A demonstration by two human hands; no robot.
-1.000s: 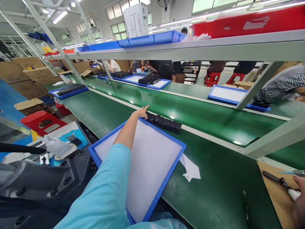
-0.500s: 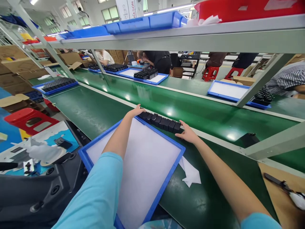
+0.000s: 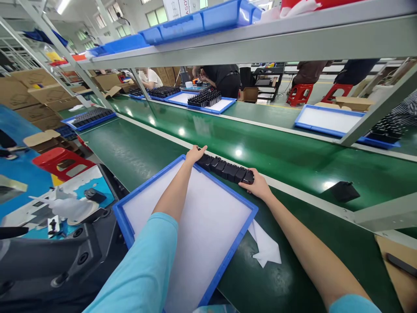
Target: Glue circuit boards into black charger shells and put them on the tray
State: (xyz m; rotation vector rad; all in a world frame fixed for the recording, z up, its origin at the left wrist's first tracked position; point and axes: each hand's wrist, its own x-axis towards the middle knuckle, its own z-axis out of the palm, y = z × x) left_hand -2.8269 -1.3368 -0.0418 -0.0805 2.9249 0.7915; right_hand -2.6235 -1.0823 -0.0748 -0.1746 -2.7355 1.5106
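Observation:
A row of several black box-shaped plastic parts stands side by side along the far edge of a blue-rimmed tray with a white bottom. My left hand is closed against the left end of the row, its thumb along the near side. At the right end, my right hand wraps its fingers and thumb around the last part. Between them the two hands squeeze the row together. My left forearm crosses over the tray.
A crumpled white cloth lies right of the tray. One black part sits on the green conveyor belt. A shelf with blue bins runs overhead, and a slanted post stands at right. Other people work beyond.
My right hand has closed around the right end of the row, where its fingers were more spread before. The camera view has shifted slightly.

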